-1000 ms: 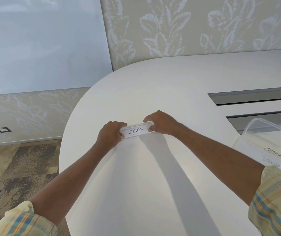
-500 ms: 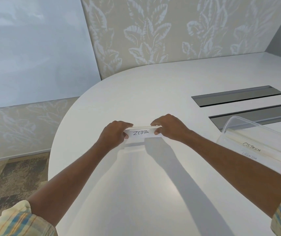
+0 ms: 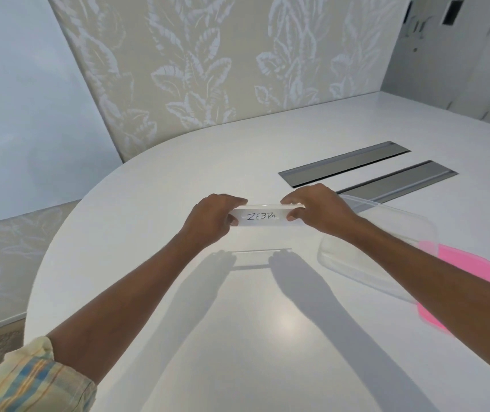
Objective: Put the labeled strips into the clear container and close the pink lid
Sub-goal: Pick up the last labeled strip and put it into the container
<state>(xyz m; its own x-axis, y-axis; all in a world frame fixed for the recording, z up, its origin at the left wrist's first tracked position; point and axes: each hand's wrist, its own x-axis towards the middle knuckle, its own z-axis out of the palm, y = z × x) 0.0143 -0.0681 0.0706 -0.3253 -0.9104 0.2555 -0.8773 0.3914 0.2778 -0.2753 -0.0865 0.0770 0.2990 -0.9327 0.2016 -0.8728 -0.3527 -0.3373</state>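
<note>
While the ZEBRA strip [image 3: 263, 216] is held up off the bench [image 3: 267, 337], it could be dropped if one pinch lets go. Its ends are pinched by the left hand [image 3: 212, 217] and right hand [image 3: 316, 211], fingers closed on them, arms stretched forward. The clear container [image 3: 386, 233] and pink lid [image 3: 469, 272] are seen just right.

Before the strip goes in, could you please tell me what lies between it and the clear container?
In the head view, only the right hand gripping the strip lies before the container.
</note>
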